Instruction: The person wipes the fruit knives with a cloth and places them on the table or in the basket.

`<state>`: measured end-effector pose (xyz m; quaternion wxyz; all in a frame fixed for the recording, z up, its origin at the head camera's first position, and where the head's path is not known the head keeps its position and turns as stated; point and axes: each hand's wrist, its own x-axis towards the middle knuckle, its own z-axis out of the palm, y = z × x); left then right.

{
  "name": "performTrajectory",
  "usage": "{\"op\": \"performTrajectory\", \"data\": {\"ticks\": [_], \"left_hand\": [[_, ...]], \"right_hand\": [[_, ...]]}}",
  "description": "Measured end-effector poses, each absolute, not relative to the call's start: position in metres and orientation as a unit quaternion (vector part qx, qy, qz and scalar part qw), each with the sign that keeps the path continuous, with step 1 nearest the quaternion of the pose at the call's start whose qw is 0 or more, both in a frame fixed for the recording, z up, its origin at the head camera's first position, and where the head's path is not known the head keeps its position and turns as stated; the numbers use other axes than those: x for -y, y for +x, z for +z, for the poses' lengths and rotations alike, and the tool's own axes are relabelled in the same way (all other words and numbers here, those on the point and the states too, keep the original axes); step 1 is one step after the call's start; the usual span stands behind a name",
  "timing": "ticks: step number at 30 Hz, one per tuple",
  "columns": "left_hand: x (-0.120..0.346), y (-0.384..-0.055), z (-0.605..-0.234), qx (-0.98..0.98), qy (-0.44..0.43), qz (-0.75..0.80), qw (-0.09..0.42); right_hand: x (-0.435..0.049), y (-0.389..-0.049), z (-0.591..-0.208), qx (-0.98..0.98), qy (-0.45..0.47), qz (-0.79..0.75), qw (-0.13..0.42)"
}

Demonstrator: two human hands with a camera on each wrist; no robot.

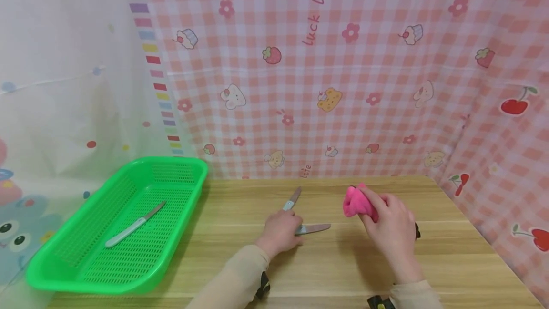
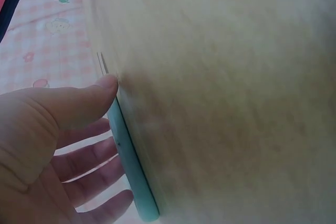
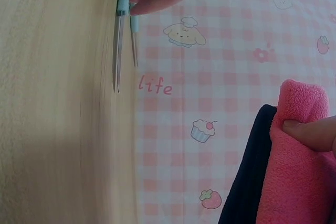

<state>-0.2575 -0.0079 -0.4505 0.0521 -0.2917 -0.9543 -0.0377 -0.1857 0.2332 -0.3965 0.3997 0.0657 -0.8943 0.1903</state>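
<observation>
On the wooden table, my left hand (image 1: 280,231) has its thumb and fingers at the pale blue-green handle (image 2: 131,166) of a paring knife (image 1: 315,228), whose blade points right. A second knife (image 1: 293,198) lies just behind that hand, its blade angled toward the back; the hand hides part of its handle. My right hand (image 1: 392,228) grips a bunched pink cloth (image 1: 357,202) above the table, to the right of the knives. In the right wrist view the fluffy pink cloth (image 3: 299,156) shows a dark navy strip along one side, and a thumb presses on it.
At the left stands a green plastic basket (image 1: 182,237) with perforated walls. Inside lies another knife (image 1: 135,225) with a light handle. A pink checked curtain (image 1: 300,75) hangs behind the table and along its right side; a white patterned sheet (image 1: 64,85) hangs at left.
</observation>
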Motion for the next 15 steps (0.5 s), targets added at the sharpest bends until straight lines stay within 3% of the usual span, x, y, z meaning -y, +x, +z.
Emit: {"op": "performTrajectory", "data": {"ticks": [15], "left_hand": [[0.0047,-0.2537,-0.4494,0.957,-0.284,-0.037,0.052]], "right_hand": [[-0.2328,-0.1856,-0.3972,0.898,0.060,0.189,0.393]]}}
